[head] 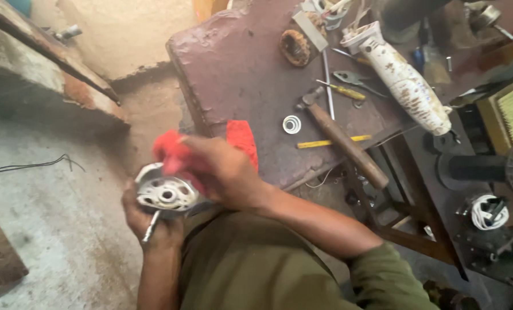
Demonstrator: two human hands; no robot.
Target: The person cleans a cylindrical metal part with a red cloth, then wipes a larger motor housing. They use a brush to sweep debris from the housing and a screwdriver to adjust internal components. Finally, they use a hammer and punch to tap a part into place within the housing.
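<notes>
My left hand (pixel 147 221) grips a round silver metal motor cover (pixel 163 192) with a thin shaft sticking down from it, low at the left of the view. My right hand (pixel 222 169) presses a red cloth (pixel 176 155) against the top of that cover. Part of the cloth (pixel 242 140) trails out behind my right hand. Both of my forearms come up from the bottom, over my olive-green clothing.
A worn purple-brown workbench (pixel 233 63) stands ahead, carrying a hammer (pixel 342 140), a yellow pencil (pixel 325 142), a small white ring (pixel 291 124), a screwdriver, pliers and a stained white tool body (pixel 408 83). Metal frames and a wire coil (pixel 486 211) crowd the right. Concrete floor lies left.
</notes>
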